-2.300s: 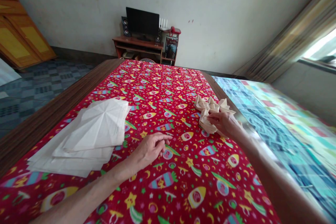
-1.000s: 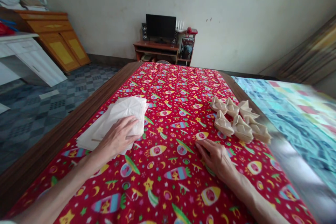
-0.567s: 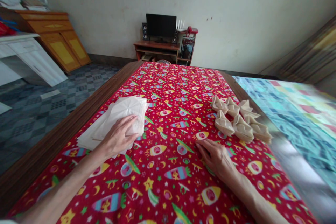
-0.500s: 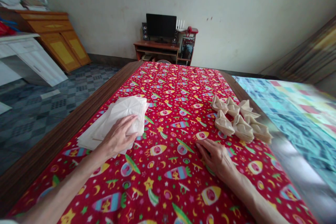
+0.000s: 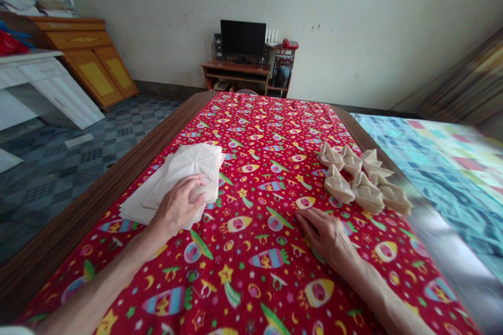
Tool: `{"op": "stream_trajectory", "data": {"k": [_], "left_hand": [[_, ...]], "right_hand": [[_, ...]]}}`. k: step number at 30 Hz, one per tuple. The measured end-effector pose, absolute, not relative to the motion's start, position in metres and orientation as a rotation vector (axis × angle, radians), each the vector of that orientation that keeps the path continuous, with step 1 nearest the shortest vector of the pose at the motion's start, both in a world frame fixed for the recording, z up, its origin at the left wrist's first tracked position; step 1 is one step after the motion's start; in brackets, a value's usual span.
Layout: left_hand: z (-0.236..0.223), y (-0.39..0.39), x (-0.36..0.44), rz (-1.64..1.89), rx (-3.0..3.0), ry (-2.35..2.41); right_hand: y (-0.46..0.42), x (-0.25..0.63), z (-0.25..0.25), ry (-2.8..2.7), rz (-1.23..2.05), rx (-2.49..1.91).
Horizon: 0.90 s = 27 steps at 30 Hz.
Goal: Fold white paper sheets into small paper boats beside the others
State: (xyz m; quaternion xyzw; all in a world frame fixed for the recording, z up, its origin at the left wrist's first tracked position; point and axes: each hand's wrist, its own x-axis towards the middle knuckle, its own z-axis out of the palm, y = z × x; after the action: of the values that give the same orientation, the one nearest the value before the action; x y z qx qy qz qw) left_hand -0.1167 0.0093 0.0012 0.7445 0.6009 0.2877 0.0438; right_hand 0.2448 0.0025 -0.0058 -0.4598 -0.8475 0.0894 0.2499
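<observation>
On the paper stack (image 5: 194, 159), left fingers (image 5: 193, 180) rest half open.

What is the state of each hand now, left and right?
Left hand: open, fingers lightly bent, on the paper stack.
Right hand: on the red cloth, nothing seen held; open or closed, I cannot tell.
</observation>
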Motion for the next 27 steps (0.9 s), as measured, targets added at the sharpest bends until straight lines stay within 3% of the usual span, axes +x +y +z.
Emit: {"op": "stream_trajectory", "data": {"k": [13,27], "left_hand": [[-0.0041,0.0049,-0.1138,0.789,2.359,1.859],[0.0013,0.0052,-0.1164,0.983,2.223,1.793]], "right_hand": [[0.0022,0.2457,-0.0065,-2.315,0.239,-1.254],[0.0020,0.2455,-0.0078,-2.306,0.233,-1.253]]}}
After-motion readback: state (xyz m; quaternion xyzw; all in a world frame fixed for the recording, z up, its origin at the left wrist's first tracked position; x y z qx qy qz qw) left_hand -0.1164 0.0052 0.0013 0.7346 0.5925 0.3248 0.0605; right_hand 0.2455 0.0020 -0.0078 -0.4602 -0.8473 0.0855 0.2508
